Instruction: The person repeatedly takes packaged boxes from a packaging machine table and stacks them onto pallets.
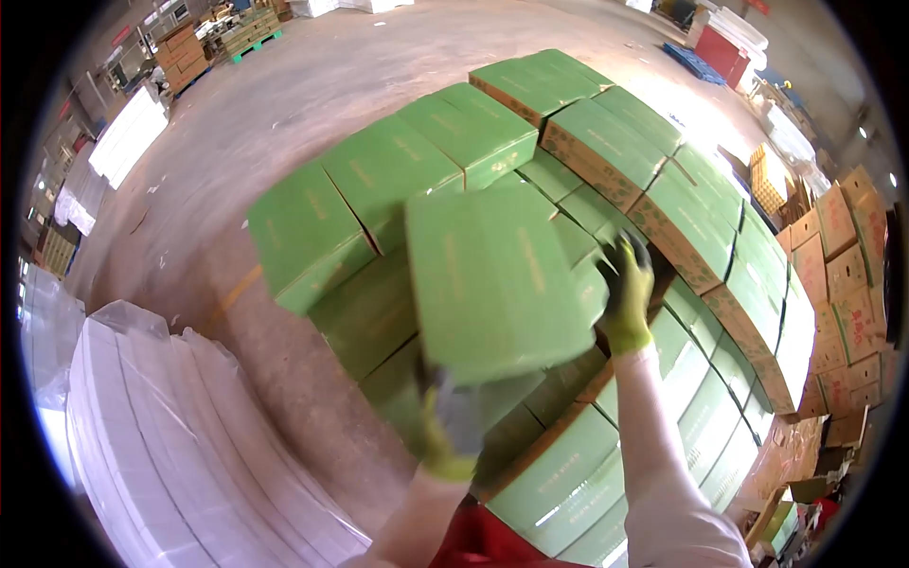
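A green cardboard box (pixel 497 279), smeared by motion, is tilted above a stack of similar green boxes. My left hand (pixel 450 421), in a grey and yellow-green glove, grips its near left edge; the fingers are blurred and partly hidden. To the right of this box is my right hand (pixel 629 293), in a matching glove, with its fingers stretched up and apart. I cannot tell whether it touches the box's side. Under and around both hands lie more green boxes (pixel 544 469) in rows, some with brown patterned sides.
A row of green boxes (pixel 388 170) borders the stack on the far left, with a higher row (pixel 686 222) on the right. White wrapped sheets (pixel 161 426) stand at lower left. Brown cartons (pixel 843 275) are piled at right. Concrete floor (pixel 312 90) stretches beyond.
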Demonstrator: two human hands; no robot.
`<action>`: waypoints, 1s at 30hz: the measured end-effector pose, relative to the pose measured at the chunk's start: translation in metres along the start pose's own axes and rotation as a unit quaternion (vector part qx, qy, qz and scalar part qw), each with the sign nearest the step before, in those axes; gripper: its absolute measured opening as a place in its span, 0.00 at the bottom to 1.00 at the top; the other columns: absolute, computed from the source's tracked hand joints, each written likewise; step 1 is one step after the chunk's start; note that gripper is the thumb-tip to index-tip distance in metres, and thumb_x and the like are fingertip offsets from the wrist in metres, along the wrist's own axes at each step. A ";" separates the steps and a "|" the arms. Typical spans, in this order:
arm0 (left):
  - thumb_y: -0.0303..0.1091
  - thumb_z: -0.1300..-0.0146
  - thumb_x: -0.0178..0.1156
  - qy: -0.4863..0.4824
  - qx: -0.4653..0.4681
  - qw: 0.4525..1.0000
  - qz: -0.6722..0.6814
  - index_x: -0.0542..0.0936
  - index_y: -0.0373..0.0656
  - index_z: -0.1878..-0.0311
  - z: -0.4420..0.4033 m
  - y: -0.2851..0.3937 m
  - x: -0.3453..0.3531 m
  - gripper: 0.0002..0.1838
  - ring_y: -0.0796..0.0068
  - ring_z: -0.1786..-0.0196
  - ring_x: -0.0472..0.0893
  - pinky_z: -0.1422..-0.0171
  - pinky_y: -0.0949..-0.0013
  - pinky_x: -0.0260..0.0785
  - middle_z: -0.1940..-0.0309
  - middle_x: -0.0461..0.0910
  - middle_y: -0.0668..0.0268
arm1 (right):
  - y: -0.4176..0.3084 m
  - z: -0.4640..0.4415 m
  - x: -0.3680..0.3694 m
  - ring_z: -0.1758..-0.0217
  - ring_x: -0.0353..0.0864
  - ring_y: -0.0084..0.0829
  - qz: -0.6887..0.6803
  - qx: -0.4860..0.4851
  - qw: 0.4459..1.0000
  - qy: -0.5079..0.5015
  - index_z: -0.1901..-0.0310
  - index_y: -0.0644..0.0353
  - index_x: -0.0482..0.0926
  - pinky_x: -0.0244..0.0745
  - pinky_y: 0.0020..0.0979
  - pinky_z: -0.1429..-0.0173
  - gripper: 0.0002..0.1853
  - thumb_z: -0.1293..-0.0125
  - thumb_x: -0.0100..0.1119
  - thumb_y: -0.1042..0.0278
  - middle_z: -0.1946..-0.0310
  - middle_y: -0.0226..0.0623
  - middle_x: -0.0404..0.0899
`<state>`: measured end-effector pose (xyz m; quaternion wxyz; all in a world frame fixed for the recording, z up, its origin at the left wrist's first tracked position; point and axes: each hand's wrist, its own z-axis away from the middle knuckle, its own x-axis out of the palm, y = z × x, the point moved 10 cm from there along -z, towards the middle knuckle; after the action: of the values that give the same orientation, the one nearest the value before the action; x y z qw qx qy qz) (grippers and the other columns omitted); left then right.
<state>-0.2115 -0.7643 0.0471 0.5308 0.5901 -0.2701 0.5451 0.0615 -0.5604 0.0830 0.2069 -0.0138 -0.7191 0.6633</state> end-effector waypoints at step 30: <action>0.29 0.45 0.60 -0.665 -0.203 0.509 -0.507 0.71 0.38 0.40 0.625 -0.703 0.278 0.26 0.65 0.37 0.68 0.34 0.65 0.59 0.39 0.69 0.60 | -0.278 0.525 -1.176 0.27 0.46 0.58 0.409 0.365 0.442 0.710 0.28 0.48 0.43 0.50 0.54 0.30 0.66 0.66 0.69 0.29 0.29 0.57 0.42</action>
<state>0.7144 -1.0628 0.1705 0.4869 0.6921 -0.3025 -0.4387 1.0415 -1.4376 0.0029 0.3353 -0.6956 0.0770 0.6307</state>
